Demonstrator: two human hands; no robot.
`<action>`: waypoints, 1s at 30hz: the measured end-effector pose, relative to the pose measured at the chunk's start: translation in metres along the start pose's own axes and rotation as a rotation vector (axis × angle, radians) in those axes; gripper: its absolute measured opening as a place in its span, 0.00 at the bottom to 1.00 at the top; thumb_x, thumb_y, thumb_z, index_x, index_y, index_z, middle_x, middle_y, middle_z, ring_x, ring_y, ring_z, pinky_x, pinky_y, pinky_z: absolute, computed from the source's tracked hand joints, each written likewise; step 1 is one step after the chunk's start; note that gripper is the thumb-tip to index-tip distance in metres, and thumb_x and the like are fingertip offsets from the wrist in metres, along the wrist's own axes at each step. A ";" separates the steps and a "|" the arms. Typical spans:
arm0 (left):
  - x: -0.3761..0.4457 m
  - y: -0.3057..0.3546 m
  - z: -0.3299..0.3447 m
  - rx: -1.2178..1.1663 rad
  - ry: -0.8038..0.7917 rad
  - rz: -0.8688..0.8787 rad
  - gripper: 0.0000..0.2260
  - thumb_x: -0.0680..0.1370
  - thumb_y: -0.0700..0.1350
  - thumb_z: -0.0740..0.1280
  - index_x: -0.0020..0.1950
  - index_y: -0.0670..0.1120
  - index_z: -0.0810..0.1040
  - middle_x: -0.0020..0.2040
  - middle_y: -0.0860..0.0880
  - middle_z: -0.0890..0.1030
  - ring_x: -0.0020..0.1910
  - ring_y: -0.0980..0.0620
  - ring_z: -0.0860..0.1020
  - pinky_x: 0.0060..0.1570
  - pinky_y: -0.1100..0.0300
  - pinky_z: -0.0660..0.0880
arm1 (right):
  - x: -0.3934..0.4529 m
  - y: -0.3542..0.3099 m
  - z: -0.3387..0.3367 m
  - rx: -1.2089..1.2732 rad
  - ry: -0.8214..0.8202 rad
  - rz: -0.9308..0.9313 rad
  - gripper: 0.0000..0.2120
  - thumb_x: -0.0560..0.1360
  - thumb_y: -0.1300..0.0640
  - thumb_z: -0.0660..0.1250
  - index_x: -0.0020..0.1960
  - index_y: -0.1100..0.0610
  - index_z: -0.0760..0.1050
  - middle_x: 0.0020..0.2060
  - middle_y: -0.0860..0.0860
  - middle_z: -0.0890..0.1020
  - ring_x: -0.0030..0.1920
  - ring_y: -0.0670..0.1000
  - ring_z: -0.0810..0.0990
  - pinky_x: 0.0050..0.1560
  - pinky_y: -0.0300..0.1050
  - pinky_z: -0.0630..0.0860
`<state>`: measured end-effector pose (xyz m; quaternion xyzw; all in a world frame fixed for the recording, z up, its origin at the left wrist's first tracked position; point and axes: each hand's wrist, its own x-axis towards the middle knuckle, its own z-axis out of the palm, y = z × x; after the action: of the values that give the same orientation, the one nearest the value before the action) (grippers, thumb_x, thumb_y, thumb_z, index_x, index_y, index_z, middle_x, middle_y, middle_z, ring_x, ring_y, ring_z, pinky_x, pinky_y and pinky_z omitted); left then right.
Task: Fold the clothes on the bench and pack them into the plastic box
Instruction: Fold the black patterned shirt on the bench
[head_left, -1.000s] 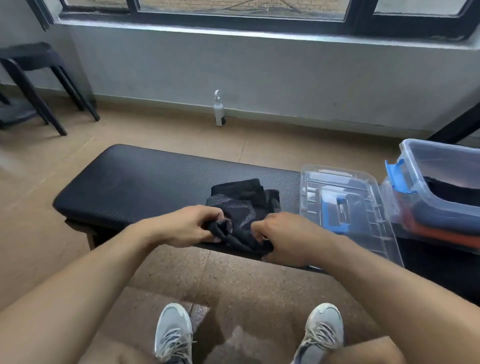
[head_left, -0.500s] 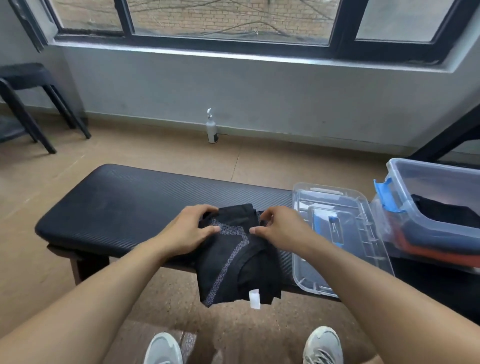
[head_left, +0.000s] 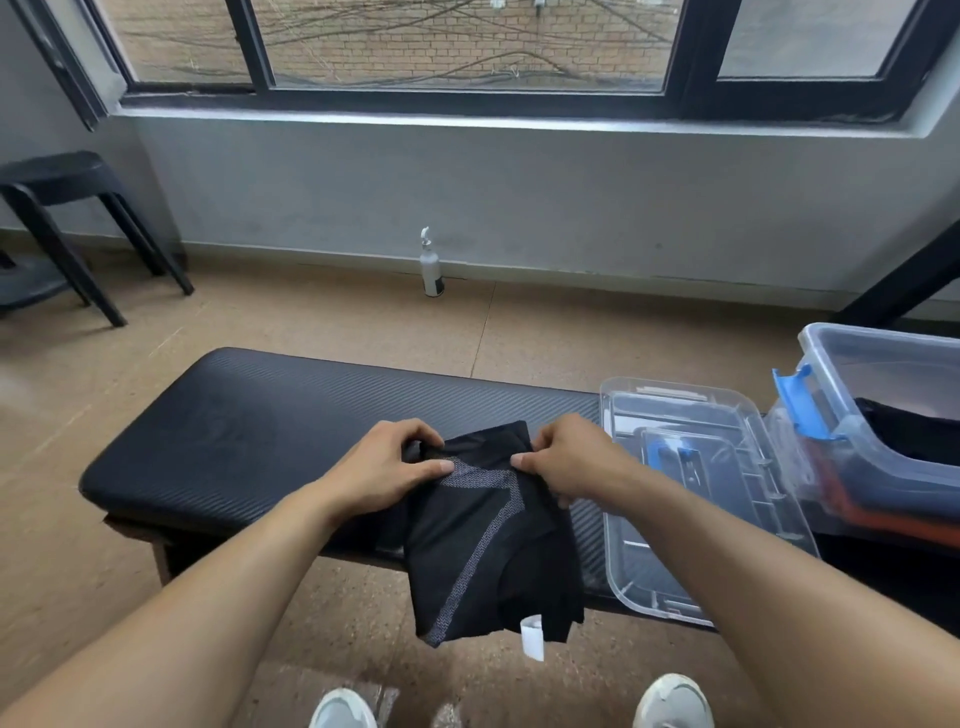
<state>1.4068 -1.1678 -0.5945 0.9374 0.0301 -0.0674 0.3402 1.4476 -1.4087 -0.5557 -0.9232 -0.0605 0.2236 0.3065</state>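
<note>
A black garment (head_left: 488, 540) with grey patterned stripes and a white tag lies on the black padded bench (head_left: 249, 415), its lower part hanging over the front edge. My left hand (head_left: 387, 467) pinches the garment's upper left corner. My right hand (head_left: 566, 460) pinches the upper right corner. The clear plastic box (head_left: 883, 415) with a blue latch stands at the right end of the bench, holding dark and orange folded clothes.
The box's clear lid (head_left: 691, 483) lies flat on the bench between the garment and the box. A black stool (head_left: 67, 208) stands at the far left, a white pump bottle (head_left: 431, 265) by the wall. My shoes show at the bottom edge.
The bunched garment at the bench's front edge was spread out; both hands moved up to its far corners, and its lower part now hangs over the edge. The view tilted upward.
</note>
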 end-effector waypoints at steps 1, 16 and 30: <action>0.000 -0.001 0.000 -0.002 -0.005 0.005 0.16 0.73 0.61 0.75 0.57 0.57 0.80 0.53 0.62 0.78 0.53 0.64 0.76 0.50 0.65 0.71 | -0.001 0.002 -0.003 0.010 -0.030 0.009 0.15 0.78 0.50 0.70 0.36 0.55 0.73 0.26 0.54 0.81 0.25 0.53 0.81 0.35 0.43 0.78; 0.002 0.007 0.004 -0.044 -0.024 -0.222 0.17 0.67 0.56 0.82 0.48 0.50 0.81 0.42 0.53 0.85 0.45 0.55 0.82 0.46 0.61 0.75 | 0.019 0.008 0.009 -0.518 0.074 -0.240 0.38 0.75 0.36 0.68 0.79 0.47 0.59 0.74 0.51 0.69 0.75 0.57 0.64 0.74 0.57 0.64; -0.012 0.031 0.011 -0.345 -0.137 -0.264 0.07 0.72 0.47 0.79 0.42 0.50 0.82 0.39 0.54 0.83 0.37 0.57 0.79 0.39 0.65 0.72 | 0.018 -0.002 -0.005 -0.457 -0.218 -0.245 0.25 0.64 0.41 0.81 0.51 0.55 0.80 0.44 0.51 0.84 0.46 0.54 0.81 0.46 0.46 0.76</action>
<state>1.3971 -1.1985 -0.5819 0.8466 0.1403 -0.1690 0.4847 1.4658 -1.4051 -0.5574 -0.9247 -0.2529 0.2635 0.1070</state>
